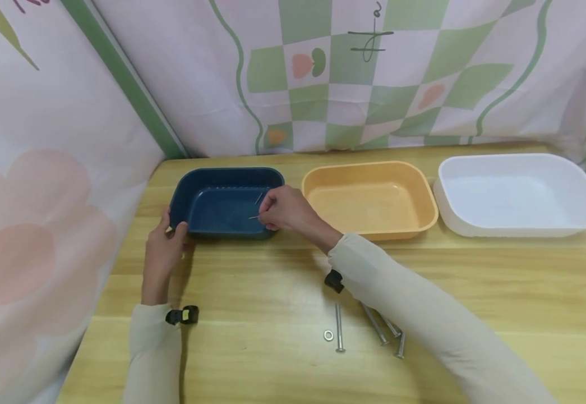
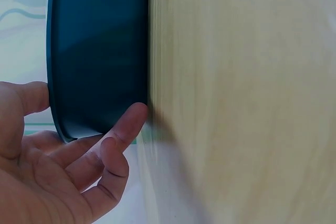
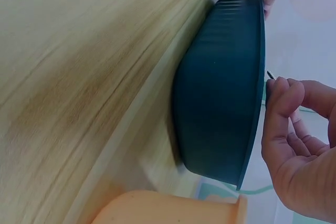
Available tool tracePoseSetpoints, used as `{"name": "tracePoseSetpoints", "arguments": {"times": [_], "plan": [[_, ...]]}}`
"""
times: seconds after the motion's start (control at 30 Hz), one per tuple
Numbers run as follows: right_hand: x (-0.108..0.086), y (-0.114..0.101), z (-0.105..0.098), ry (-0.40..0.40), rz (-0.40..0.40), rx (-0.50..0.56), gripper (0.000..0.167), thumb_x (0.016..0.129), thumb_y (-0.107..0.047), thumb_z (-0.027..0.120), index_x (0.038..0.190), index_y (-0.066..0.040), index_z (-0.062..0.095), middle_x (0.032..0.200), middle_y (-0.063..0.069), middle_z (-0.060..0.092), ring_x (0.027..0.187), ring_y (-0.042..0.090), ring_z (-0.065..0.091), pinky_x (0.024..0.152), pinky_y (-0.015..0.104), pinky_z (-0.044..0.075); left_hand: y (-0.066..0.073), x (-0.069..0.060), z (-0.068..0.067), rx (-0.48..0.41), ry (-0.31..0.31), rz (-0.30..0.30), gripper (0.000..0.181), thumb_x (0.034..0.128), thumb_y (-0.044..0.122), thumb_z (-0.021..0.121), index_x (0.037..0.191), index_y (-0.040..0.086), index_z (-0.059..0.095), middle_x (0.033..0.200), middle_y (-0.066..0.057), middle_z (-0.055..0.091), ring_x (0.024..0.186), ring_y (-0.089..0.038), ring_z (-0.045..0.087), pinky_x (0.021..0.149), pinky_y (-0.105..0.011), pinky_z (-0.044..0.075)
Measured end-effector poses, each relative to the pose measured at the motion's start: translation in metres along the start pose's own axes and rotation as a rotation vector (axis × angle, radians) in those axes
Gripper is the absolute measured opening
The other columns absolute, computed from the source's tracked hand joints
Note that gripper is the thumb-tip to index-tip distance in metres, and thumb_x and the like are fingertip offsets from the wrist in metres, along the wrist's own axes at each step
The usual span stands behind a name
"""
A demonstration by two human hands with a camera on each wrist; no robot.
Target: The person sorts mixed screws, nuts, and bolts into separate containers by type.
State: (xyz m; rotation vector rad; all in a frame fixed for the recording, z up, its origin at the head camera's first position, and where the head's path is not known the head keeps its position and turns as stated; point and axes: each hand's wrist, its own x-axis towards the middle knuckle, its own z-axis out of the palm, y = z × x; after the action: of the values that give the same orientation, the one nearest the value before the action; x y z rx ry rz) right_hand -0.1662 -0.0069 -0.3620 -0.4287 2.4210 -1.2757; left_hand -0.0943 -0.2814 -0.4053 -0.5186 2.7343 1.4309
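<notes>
At the left of the table, a dark blue plastic bin (image 1: 227, 233) has one small thin screw (image 1: 259, 198) lying inside, near its right end. My right hand (image 1: 285, 209) is over that end, pinching another small screw (image 3: 270, 75) between thumb and fingertips. The threaded end of the held screw pokes out past the fingers. At the bin's near left corner, my left hand (image 1: 164, 249) holds the rim and outer wall, thumb and fingers on either side of the corner. Some fingers of the left hand (image 2: 79, 166) bend loosely below the wall.
A yellow bin (image 1: 368, 231) stands right of the blue one, and a white bin (image 1: 515, 230) farther right. Several long bolts (image 1: 339, 328) lie on the wooden table (image 1: 252, 336), some partly under the right sleeve. A nut or washer ring (image 1: 328, 335) lies beside one bolt. Patterned cloth hangs behind.
</notes>
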Motion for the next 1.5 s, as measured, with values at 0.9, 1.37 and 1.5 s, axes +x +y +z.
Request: {"name": "tracePoseSetpoints", "arguments": {"times": [0.9, 1.37, 1.5], "plan": [[0.0, 0.0, 0.007, -0.006, 0.016, 0.133, 0.006, 0.086, -0.006, 0.074, 0.086, -0.004, 0.068, 0.071, 0.007, 0.069, 0.071, 0.029, 0.069, 0.062, 0.032, 0.055, -0.001, 0.0, 0.0, -0.018, 0.002, 0.007, 0.067, 0.1055, 0.034, 0.046, 0.161, 0.015, 0.016, 0.137, -0.029, 0.052, 0.083, -0.032, 0.073, 0.062, -0.02, 0.048], [-0.012, 0.001, -0.002, -0.035, -0.062, 0.134, 0.009, 0.092, -0.012, 0.073, 0.096, -0.006, 0.068, 0.084, 0.007, 0.069, 0.08, 0.037, 0.068, 0.067, 0.033, 0.054, 0.0, -0.001, 0.0, -0.021, 0.006, -0.011, 0.067, 0.1052, 0.038, 0.046, 0.162, 0.018, 0.016, 0.136, -0.026, 0.055, 0.082, -0.027, 0.073, 0.061, -0.021, 0.048], [-0.018, 0.002, -0.006, -0.04, -0.059, 0.146, 0.009, 0.093, -0.012, 0.072, 0.098, -0.006, 0.068, 0.088, 0.012, 0.07, 0.081, 0.037, 0.068, 0.071, 0.037, 0.055, 0.001, -0.002, 0.0, 0.006, 0.02, -0.004, 0.066, 0.1056, 0.036, 0.046, 0.161, 0.016, 0.017, 0.135, -0.026, 0.055, 0.082, -0.027, 0.073, 0.065, -0.024, 0.049]]}}
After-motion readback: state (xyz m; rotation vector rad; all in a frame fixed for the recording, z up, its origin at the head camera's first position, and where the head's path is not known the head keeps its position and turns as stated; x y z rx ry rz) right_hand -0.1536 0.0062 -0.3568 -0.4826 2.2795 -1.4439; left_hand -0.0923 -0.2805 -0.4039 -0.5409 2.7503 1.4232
